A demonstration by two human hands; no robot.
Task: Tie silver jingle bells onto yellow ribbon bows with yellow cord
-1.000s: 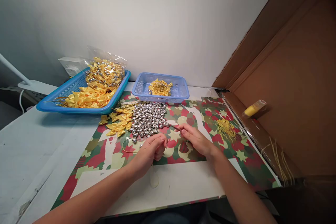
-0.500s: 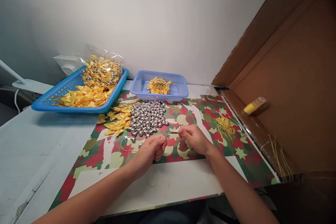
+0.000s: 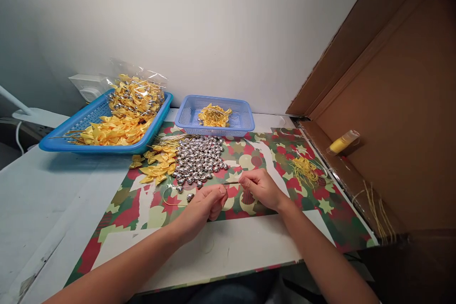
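Hands pinching a thin gold wire beside the silver bells

I am seeing the left hand (image 3: pixel 204 204) curling closed and the right hand (image 3: pixel 261 187) pinching, both grasping a thin gold wire (image 3: pixel 230 183) that is stretching level between them, just above the patterned paper (image 3: pixel 320 209). The wire is very fine and looking yellowish; what the left hand is holding besides it, I cannot tell. Just behind the hands a pile of silver bells (image 3: pixel 200 159) is lying, with yellow bows (image 3: pixel 158 166) beside it. Two blue baskets are standing at the white wall (image 3: pixel 213 23): a large tray (image 3: pixel 71 128) and a small basket (image 3: pixel 242 118). The desk (image 3: pixel 39 194) is white, and a brown cardboard panel (image 3: pixel 399 104) is closing the right side.
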